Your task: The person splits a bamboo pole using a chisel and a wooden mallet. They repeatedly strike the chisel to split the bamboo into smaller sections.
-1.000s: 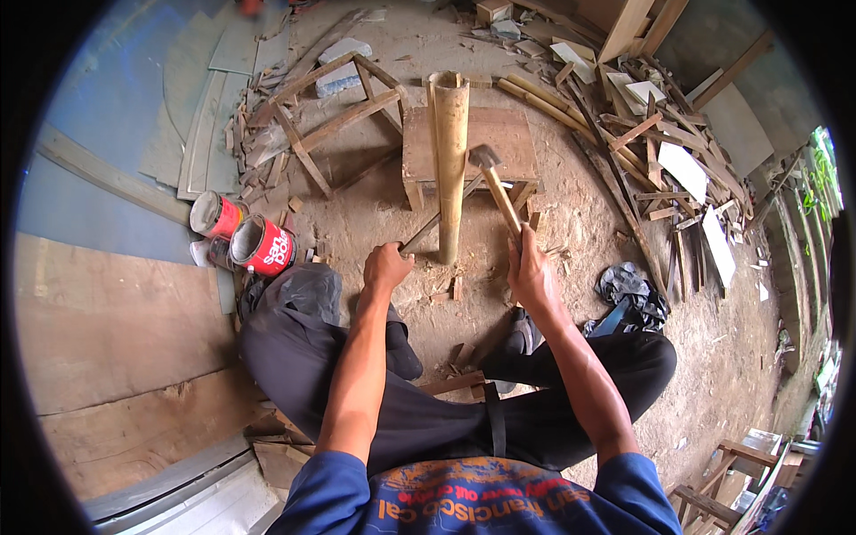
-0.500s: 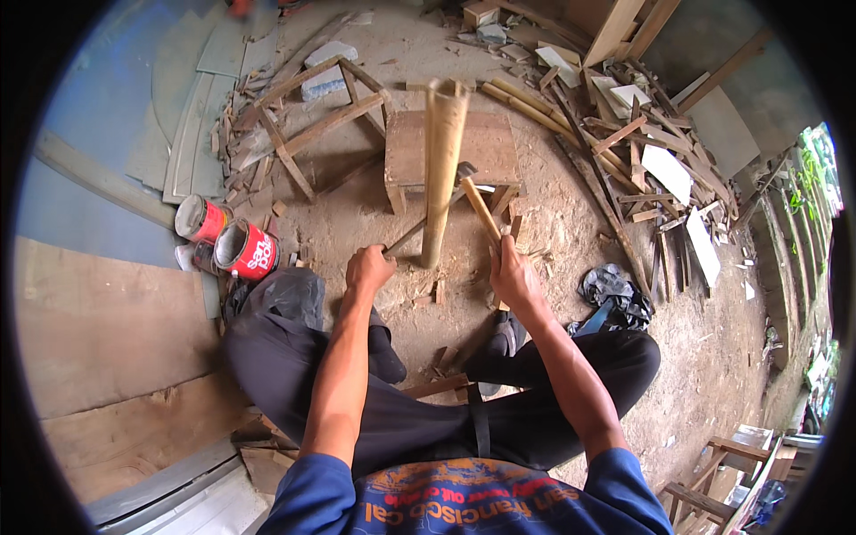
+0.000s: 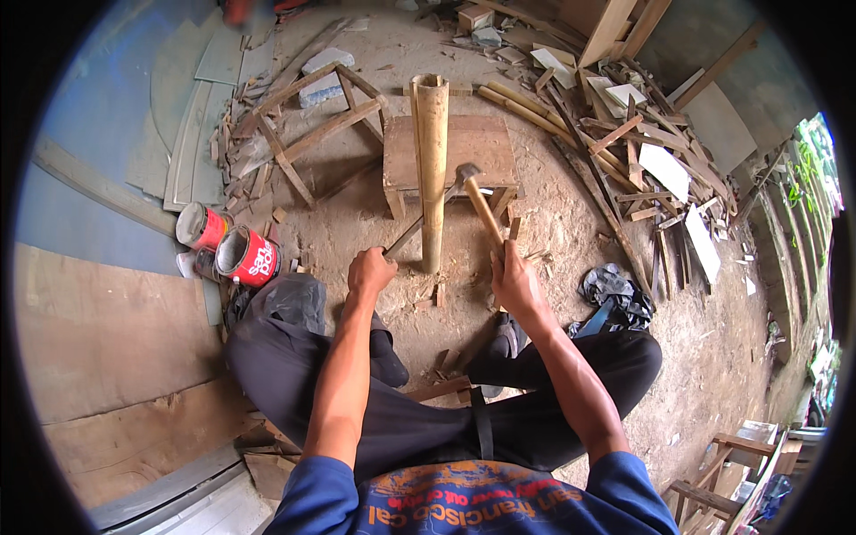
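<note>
An upright bamboo pole (image 3: pixel 433 169) stands on the dirt floor before me, with a long split down its upper left side. My left hand (image 3: pixel 371 271) is closed round the near end of a long knife (image 3: pixel 406 239). The knife slants to the pole, and its far part shows on the other side; how deep it sits in the bamboo I cannot tell. My right hand (image 3: pixel 513 275) grips the wooden handle of a hammer (image 3: pixel 482 209). The dark hammer head is right of the pole, close by the knife's far end; whether they touch is unclear.
A low wooden stool (image 3: pixel 486 147) stands just behind the pole. Red paint cans (image 3: pixel 249 256) sit at the left, near a broken wooden frame (image 3: pixel 330 129). Scrap wood (image 3: pixel 651 169) is heaped at the right, above a black plastic bag (image 3: pixel 617 299). Wood chips litter the floor.
The bamboo pole's top has swung a little left, and its split side shows more. The hammer head stands slightly farther from the pole. My left hand has hardly moved.
</note>
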